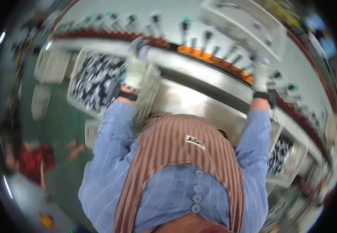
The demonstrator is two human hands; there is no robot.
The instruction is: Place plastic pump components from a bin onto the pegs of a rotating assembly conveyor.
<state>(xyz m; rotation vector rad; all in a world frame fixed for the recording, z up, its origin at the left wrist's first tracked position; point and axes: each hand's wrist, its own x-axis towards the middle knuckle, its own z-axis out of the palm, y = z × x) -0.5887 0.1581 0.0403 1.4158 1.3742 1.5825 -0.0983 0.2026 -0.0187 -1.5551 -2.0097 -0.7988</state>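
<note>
My left hand (136, 64), in a white glove with grey fingertips, reaches to the near edge of a long dark-red rack strip (98, 35). My right hand (261, 72), gloved the same way, is at the right end of an orange strip (199, 54) in that row. Upright pieces with dark or green tops (208, 37) stand along the strips. Both hands are smeared by motion, so I cannot see whether the fingers hold anything. A dark band circles each wrist.
A light crate (75, 83) full of dark and silvery pieces stands below my left hand. Another filled crate (292, 167) is at the lower right. Across the bench lies a white tray (246, 27). A person in red (36, 161) is at far left.
</note>
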